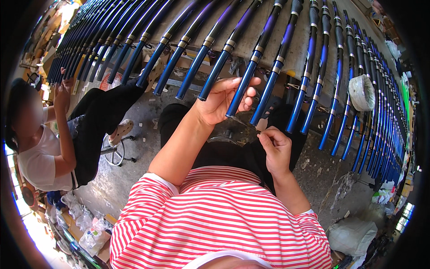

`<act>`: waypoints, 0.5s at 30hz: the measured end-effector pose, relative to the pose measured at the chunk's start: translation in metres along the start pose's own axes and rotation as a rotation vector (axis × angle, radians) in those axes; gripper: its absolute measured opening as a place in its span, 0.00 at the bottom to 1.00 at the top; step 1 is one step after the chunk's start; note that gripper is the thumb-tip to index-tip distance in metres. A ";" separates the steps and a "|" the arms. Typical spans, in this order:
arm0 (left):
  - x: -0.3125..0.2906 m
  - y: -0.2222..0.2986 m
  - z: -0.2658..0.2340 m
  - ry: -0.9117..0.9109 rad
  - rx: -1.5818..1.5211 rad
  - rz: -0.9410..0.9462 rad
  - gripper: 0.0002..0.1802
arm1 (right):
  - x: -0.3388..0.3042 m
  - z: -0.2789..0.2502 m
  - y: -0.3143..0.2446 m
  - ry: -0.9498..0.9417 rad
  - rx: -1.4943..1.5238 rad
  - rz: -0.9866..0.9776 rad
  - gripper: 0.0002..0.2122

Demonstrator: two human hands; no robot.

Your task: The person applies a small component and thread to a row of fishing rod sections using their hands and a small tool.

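Note:
A long row of blue and black fishing rods (191,71) lies side by side, butt ends overhanging the table's near edge. My left hand (219,102) reaches up under one fishing rod (242,89) near the middle and curls its fingers round the blue butt section. My right hand (277,150), lower and to the right, is closed in a pinch on a thin dark stick (247,124). The stick's far tip is close to the open end of that rod; whether it touches cannot be made out.
A whitish tub (362,93) sits among the rods at the right. On the left, a seated person (45,152) in a white top has hands raised to the rods. Behind that person are plastic bags (95,235); a white sack (353,235) lies at the lower right.

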State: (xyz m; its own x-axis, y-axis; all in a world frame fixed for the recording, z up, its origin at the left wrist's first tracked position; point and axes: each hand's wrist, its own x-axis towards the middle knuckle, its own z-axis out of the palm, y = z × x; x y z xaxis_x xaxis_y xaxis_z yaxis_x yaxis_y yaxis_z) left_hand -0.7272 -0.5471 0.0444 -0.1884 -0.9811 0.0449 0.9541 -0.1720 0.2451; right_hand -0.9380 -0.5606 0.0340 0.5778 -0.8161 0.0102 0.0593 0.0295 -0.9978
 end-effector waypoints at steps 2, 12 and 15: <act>0.002 -0.004 -0.007 -0.080 0.002 0.036 0.23 | 0.000 0.000 -0.001 0.004 -0.002 0.010 0.03; 0.003 -0.007 -0.006 -0.090 -0.051 0.061 0.21 | -0.002 -0.004 0.003 0.005 -0.012 -0.002 0.03; 0.003 -0.004 -0.006 -0.074 -0.092 0.023 0.20 | -0.010 -0.011 0.004 0.014 -0.006 0.020 0.03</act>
State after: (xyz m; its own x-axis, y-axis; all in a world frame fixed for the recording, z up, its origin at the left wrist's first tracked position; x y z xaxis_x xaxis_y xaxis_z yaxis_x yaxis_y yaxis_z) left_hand -0.7300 -0.5496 0.0379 -0.1794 -0.9763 0.1213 0.9751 -0.1601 0.1533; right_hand -0.9526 -0.5590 0.0296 0.5674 -0.8233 -0.0106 0.0430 0.0425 -0.9982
